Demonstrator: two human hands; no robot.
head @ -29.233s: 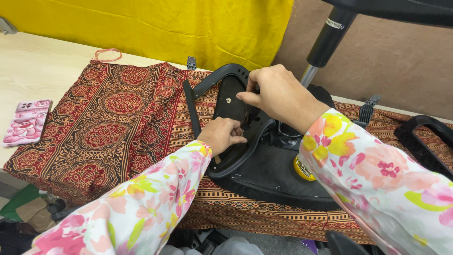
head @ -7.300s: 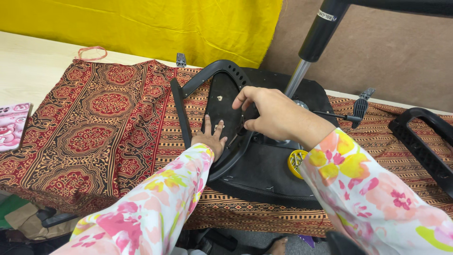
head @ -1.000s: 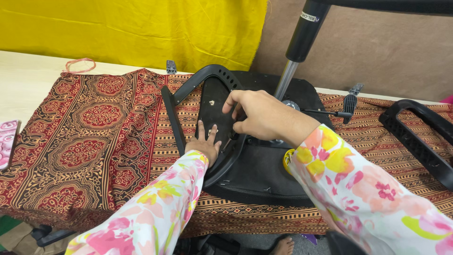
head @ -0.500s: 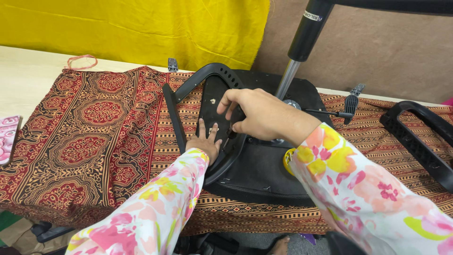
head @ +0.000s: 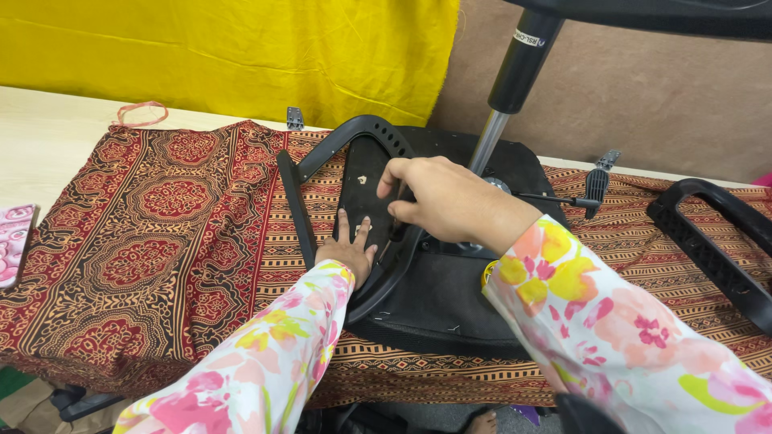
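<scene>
An upturned black office chair seat (head: 450,281) lies on a patterned red and brown cloth (head: 161,257). A black armrest (head: 354,137) rests on the seat's left edge. My left hand (head: 347,251) lies flat, fingers apart, on the armrest's inner plate. My right hand (head: 438,201) curls around the armrest's right edge near the plate, fingers closed on something small that I cannot make out. The chair's gas column (head: 515,72) rises just behind my right hand.
A second black armrest (head: 716,241) lies at the right on the cloth. A screwdriver with a black handle (head: 591,189) lies beside the seat. A metal bracket (head: 295,118) and a pink rubber band (head: 141,111) lie near the yellow curtain (head: 241,56). A pink patterned case (head: 12,241) sits far left.
The view has shifted slightly. My right hand has turned a little on the armrest edge; my left hand stays flat on the plate.
</scene>
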